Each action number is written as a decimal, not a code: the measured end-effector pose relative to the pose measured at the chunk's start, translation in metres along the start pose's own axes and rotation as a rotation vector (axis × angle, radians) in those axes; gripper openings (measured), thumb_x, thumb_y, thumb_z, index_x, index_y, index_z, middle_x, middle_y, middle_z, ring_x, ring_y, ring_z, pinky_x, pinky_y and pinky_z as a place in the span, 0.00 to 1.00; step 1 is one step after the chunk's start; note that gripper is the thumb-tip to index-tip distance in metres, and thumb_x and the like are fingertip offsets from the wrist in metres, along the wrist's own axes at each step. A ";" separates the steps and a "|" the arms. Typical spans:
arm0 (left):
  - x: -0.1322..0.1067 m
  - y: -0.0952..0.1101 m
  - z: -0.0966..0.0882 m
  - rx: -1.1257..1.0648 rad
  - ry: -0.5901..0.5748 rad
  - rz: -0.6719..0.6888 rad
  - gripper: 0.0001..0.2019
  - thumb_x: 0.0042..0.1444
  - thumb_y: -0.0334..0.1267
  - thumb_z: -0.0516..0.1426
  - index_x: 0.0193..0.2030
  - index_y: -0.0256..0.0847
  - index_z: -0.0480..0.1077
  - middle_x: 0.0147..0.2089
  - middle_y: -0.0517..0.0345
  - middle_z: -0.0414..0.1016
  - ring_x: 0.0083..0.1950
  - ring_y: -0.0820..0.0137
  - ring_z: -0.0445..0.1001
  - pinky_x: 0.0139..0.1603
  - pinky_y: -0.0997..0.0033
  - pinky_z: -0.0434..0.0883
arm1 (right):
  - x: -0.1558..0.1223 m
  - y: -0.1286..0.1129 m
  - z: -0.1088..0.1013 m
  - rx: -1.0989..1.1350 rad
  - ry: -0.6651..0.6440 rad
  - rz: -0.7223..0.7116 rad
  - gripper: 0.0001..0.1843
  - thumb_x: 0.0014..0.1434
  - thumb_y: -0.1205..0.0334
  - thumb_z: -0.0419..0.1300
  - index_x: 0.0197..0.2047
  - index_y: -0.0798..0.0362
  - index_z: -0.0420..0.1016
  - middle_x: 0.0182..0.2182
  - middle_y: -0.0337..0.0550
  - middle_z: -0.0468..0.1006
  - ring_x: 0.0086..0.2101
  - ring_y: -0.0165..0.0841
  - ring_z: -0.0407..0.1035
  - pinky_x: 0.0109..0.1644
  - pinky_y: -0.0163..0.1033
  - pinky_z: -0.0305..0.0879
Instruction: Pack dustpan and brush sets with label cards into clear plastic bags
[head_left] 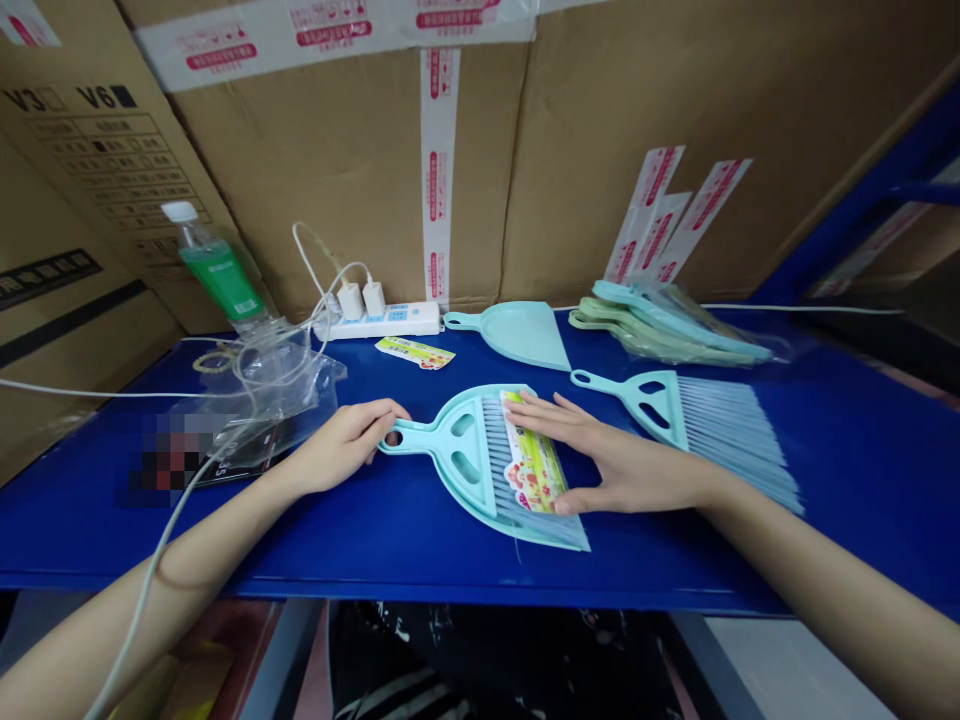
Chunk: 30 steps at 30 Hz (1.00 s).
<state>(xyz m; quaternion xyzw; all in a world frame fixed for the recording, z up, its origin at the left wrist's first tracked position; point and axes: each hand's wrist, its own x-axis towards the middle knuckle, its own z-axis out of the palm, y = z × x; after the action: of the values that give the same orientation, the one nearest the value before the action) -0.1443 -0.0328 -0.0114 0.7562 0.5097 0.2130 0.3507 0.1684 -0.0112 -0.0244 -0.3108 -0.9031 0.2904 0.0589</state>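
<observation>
A light blue hand brush [466,455] lies nested in a matching dustpan [442,412], handles lined up to the left. My left hand [352,445] is closed around the handle end. My right hand [600,450] lies with fingers stretched over a colourful label card [534,460], which rests on the bristles; the thumb touches its lower edge. To the right, a second brush [720,425] lies by itself, partly behind my right forearm. Behind the set is a loose dustpan [521,332], its handle pointing left.
A bagged stack of dustpans and brushes [667,325] lies at the back right. Along the back stand a power strip [405,320] with two chargers, and a bottle [221,270]. Another label card [415,352], crumpled plastic [281,370] and cables cover the left of the blue table [360,555].
</observation>
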 end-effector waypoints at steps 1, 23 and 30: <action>0.000 0.000 0.000 0.002 -0.002 -0.001 0.16 0.61 0.46 0.44 0.39 0.39 0.68 0.27 0.63 0.66 0.23 0.77 0.61 0.23 0.78 0.63 | 0.000 -0.001 0.000 0.003 -0.003 -0.001 0.50 0.53 0.37 0.59 0.70 0.48 0.44 0.69 0.47 0.42 0.67 0.45 0.29 0.66 0.63 0.22; 0.000 -0.002 0.000 0.014 0.000 -0.005 0.17 0.61 0.46 0.44 0.40 0.39 0.68 0.28 0.63 0.66 0.23 0.77 0.62 0.23 0.78 0.63 | -0.001 -0.006 0.007 0.057 0.212 -0.083 0.42 0.54 0.39 0.59 0.67 0.46 0.56 0.66 0.48 0.56 0.66 0.46 0.42 0.67 0.63 0.32; 0.000 0.000 0.001 -0.055 0.071 -0.040 0.17 0.61 0.48 0.47 0.42 0.40 0.70 0.31 0.61 0.70 0.30 0.72 0.66 0.32 0.74 0.67 | 0.007 0.015 0.000 0.435 0.615 0.172 0.33 0.59 0.35 0.47 0.58 0.47 0.65 0.59 0.51 0.68 0.60 0.45 0.59 0.63 0.56 0.55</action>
<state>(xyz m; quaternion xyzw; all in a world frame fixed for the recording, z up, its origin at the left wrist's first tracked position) -0.1437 -0.0331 -0.0115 0.7277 0.5309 0.2466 0.3574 0.1707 0.0021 -0.0334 -0.4384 -0.7310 0.3724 0.3670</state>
